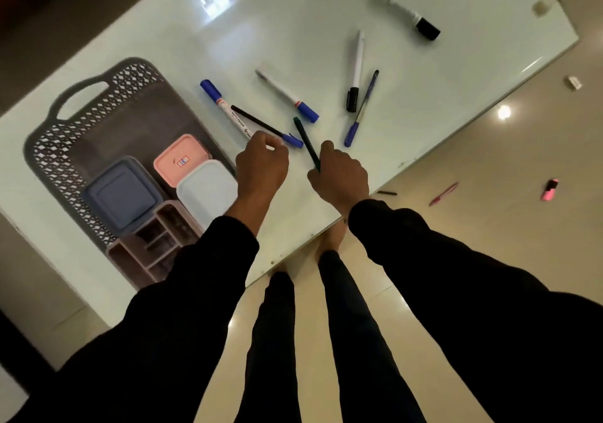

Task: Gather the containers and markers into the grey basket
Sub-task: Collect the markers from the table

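The grey basket [65, 135] lies on the white table at the left. It holds a blue container [122, 195], a pink container [181, 158], a white container [207, 189] and a brownish compartment organiser [153, 243]. My left hand [261, 168] pinches the near end of a white marker with a blue cap [223, 107]. A black pen with a blue cap [261, 124] lies against its fingers. My right hand [339, 176] grips a dark green pen [305, 141] by its near end.
More pens lie across the table: a white one with a blue cap [287, 94], a white one with a black cap [356, 66], a blue pen [362, 109] and a thick black-capped marker [406, 11]. On the floor are a pink pen [443, 194] and a pink highlighter [549, 189]. The table edge [424, 148] runs diagonally at the right.
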